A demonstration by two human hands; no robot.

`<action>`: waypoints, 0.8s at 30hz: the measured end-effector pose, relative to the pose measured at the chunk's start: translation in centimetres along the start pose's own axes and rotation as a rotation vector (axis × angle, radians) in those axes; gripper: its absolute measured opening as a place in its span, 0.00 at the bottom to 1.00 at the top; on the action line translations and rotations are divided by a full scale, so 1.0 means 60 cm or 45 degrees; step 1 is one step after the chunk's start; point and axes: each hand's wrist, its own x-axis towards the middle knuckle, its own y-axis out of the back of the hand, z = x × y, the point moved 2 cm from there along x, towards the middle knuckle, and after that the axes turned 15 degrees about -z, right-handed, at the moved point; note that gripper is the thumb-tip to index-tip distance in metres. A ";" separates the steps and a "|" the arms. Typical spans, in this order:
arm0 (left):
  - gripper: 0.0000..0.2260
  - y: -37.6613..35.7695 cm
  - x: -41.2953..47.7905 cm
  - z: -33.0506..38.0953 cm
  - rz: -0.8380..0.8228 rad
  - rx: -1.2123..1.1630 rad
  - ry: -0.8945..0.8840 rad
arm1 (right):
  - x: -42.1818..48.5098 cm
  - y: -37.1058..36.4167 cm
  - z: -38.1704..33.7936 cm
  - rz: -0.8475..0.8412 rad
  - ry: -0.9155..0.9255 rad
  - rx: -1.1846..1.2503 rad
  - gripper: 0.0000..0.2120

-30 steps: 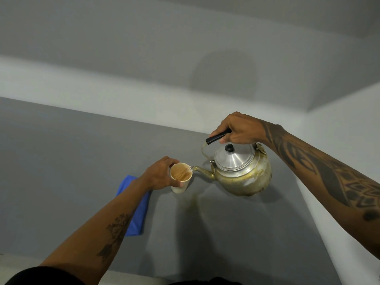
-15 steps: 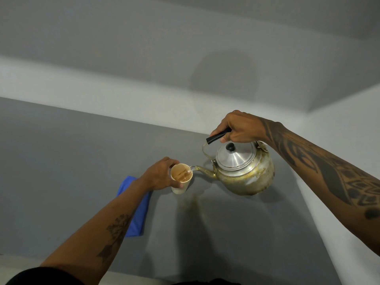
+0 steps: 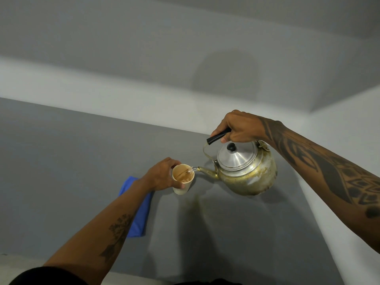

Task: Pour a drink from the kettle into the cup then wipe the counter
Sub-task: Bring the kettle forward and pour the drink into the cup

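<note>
A worn metal kettle [image 3: 249,171] with a black lid knob hangs above the grey counter [image 3: 61,161], tilted left. My right hand [image 3: 239,127] grips its black handle from above. The spout tip sits over the rim of a pale paper cup [image 3: 183,178], and a thin stream runs into brown liquid inside. My left hand [image 3: 161,175] wraps the cup's left side and holds it on the counter. A blue cloth [image 3: 141,214] lies flat on the counter, partly hidden under my left forearm.
A faint brownish smear [image 3: 197,204] marks the counter just right of and below the cup. A white raised ledge [image 3: 102,95] runs along the back, and a white wall [image 3: 339,233] borders the counter on the right.
The kettle has crept slightly up and right while staying tilted over the cup. The liquid level in the cup looks a little higher. My left hand has stayed put.
</note>
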 end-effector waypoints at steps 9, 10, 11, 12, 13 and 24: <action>0.33 0.002 -0.001 0.001 -0.008 -0.002 0.000 | 0.004 0.007 -0.003 -0.005 -0.021 -0.043 0.15; 0.33 0.003 0.000 0.001 -0.012 -0.002 -0.001 | 0.003 0.008 -0.003 -0.005 -0.022 -0.044 0.15; 0.32 0.003 -0.001 0.002 -0.013 -0.002 -0.002 | 0.003 0.008 -0.004 -0.006 -0.027 -0.046 0.15; 0.32 0.004 0.000 0.003 -0.013 -0.001 -0.002 | 0.003 0.008 -0.004 -0.008 -0.028 -0.048 0.15; 0.32 0.004 0.000 0.003 -0.014 0.001 -0.004 | 0.004 0.008 -0.004 -0.010 -0.026 -0.048 0.15; 0.33 0.006 0.000 0.002 -0.028 0.012 0.026 | 0.003 0.012 -0.009 -0.027 -0.024 -0.052 0.15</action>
